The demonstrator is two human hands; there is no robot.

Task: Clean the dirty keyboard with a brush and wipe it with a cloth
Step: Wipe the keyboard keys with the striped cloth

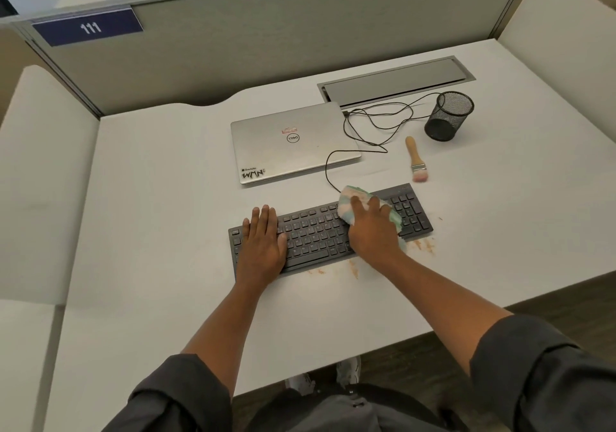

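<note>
A dark grey keyboard (320,231) lies across the middle of the white desk. My left hand (263,241) rests flat on its left end, fingers straight. My right hand (371,228) presses a pastel pink, white and green cloth (355,198) onto the right-middle keys, fingers spread over the cloth. A small wooden-handled brush (415,158) with pinkish bristles lies on the desk behind the keyboard's right end. Orange-brown crumbs (423,245) are scattered on the desk along the keyboard's near edge.
A shut silver laptop (293,143) sits behind the keyboard. A black cable (366,125) loops from it to the keyboard. A black mesh pen cup (448,116) stands at the right. A metal cable hatch (396,81) lies farther back, before a grey partition.
</note>
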